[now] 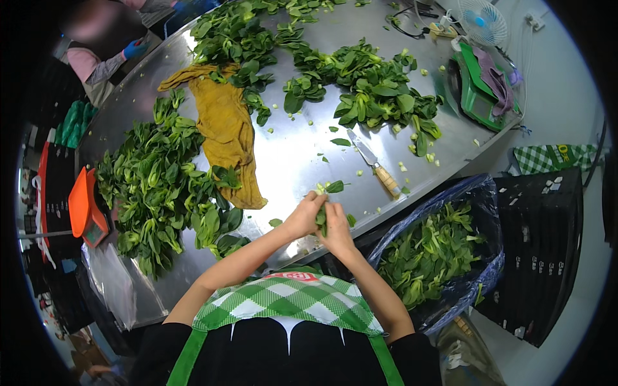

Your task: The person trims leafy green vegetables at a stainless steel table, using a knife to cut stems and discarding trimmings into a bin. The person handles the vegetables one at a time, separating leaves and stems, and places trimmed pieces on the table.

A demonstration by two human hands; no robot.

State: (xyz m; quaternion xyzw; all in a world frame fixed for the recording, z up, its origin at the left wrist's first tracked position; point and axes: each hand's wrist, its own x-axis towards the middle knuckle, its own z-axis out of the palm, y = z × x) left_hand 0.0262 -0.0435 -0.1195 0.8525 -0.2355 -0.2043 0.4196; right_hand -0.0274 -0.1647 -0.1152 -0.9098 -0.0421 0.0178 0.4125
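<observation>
Above the near edge of the steel table (285, 159), my left hand (305, 216) and my right hand (338, 230) meet around a small head of leafy greens (321, 219). Its pale base sticks out beyond my left fingers, and my hands hide much of the rest. A loose leaf (335, 186) shows just past my fingertips. To the right lies a knife (374, 164) with a wooden handle, its blade pointing away from me. One heap of greens (154, 178) spreads on the left, and another heap (372, 87) lies farther off on the right.
A mustard-coloured cloth (224, 130) lies beside the left heap. On the right, a blue plastic bag (495, 255) holds leaves next to stacked black crates (536, 260). A green scale (478, 96), an orange scale (84, 207) and a fan (483, 21) stand around. A gloved person (99, 67) is across the table.
</observation>
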